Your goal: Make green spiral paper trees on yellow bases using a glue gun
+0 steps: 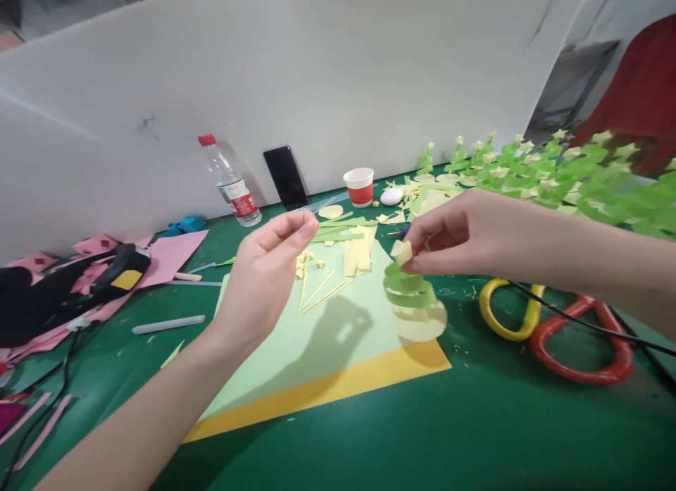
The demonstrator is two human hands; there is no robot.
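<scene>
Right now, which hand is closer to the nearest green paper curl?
Right. The right hand pinches the pale piece atop the green paper curl; the left hand is farther left.

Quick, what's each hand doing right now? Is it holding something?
Left hand: pinched closed; whether anything tiny is between the fingertips can't be told.
Right hand: closed, holding a pale yellow paper star.

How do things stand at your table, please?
Left hand pinched closed, contents unclear. Right hand pinching pale-yellow paper star above green paper spiral. Black cable across red handle loop.
</scene>
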